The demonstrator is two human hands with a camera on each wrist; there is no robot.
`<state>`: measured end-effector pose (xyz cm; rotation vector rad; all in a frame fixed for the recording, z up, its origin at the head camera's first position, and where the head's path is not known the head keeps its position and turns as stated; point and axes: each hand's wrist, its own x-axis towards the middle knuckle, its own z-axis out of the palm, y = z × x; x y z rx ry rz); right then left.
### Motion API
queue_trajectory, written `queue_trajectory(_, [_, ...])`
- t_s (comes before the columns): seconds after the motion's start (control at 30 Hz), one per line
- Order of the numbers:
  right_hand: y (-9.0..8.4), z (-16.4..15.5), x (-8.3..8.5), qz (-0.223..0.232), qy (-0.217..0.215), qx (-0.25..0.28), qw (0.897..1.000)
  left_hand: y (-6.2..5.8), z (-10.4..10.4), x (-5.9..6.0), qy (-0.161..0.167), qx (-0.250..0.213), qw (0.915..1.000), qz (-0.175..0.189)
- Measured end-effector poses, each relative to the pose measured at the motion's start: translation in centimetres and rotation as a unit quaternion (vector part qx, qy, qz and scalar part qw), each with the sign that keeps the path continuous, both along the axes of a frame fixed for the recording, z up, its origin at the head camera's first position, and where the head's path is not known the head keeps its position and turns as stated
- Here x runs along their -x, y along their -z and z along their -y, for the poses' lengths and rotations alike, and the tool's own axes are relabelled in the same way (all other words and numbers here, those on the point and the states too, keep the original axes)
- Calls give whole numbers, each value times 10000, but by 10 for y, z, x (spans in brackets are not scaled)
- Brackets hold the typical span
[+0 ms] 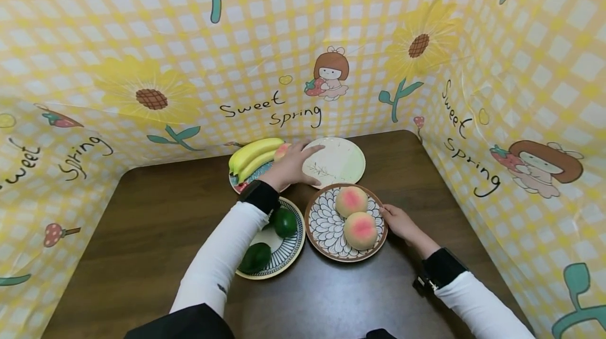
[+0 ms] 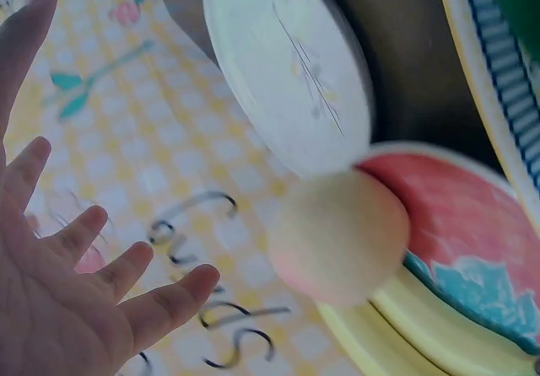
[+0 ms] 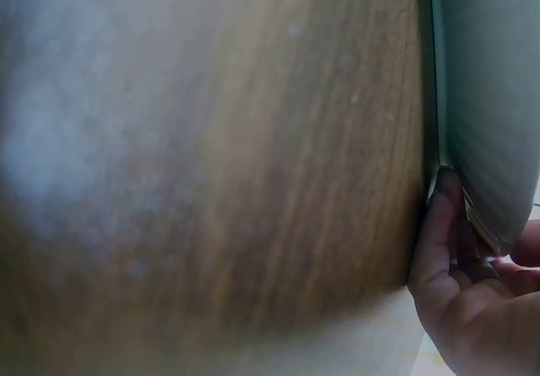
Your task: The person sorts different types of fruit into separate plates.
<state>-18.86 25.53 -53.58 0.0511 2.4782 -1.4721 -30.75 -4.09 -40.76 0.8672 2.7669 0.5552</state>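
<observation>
Dark brown wooden table [image 1: 156, 223], four plates.
Pale green round plate [image 1: 347, 162]; brown-rimmed petal-patterned plate [image 1: 326, 228]; striped-rim cream plate [image 1: 284, 255]; red-and-teal patterned plate [image 1: 239, 185], all clustered centrally.

The bench [image 1: 142, 233] has a dark brown wood-grain top with rounded far corners. A printed sheet [image 1: 293, 39] encloses it on three sides: back, left and right. The sheet carries a yellow-and-white check pattern. Printed motifs include sunflowers [image 1: 150, 98], green stems, small mushrooms, strawberries and a cartoon figure [image 1: 330, 75] with brown hair. The words "Sweet Spring" [image 1: 272, 110] appear in black script on each side. Lighting is even and soft, with faint glare on the sheet's creases.
</observation>
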Motion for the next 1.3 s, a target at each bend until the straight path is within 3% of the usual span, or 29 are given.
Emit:
queue_trajectory(0.17, [1, 1, 0, -35, 2, 32, 10000, 2, 16, 17, -422, -174, 9990, -22])
queue_trajectory(0.4, [1, -2, -1, -92, 88, -127, 9998, 17, 29, 34, -1014, -438, 9924, 544])
queue_trajectory(0.53, [0, -4, 0, -215, 133, -122, 9996, 24, 32, 47, -1307, -441, 9888, 577])
queue_trajectory(0.7, [2, -1, 1, -104, 143, -34, 9998, 36, 36, 66, -1538, -392, 9851, 657])
queue_trajectory(0.8, [2, -1, 1, -73, 187, -55, 9998, 47, 37, 76, -1504, -452, 9848, 741])
queue_trajectory(1.0, [4, 1, -2, -55, 101, -38, 9999, 66, 39, 80, -1576, -174, 9827, 961])
queue_trajectory(1.3, [4, -1, 0, -219, 140, -168, 9995, 68, 37, 81, -1618, -34, 9819, 985])
